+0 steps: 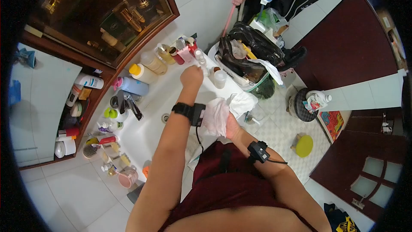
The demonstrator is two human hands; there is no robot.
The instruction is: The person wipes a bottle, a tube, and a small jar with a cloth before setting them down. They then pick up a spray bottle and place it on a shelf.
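My left hand reaches over the far rim of the white washbasin, its back toward me. The fingers curl in beside a small clear bottle; whether they grip it is hidden. A pale pink-white cloth covers the fingers of my right hand, which holds it in front of my body. Just beyond, a white crumpled cloth lies on the basin's right edge. Close to my left hand stands a white-clear jar.
Several bottles line the back ledge, among them a yellow-capped bottle and a blue bottle. The tap juts over the basin. A bin with a black bag stands at the right. A green stool is on the floor.
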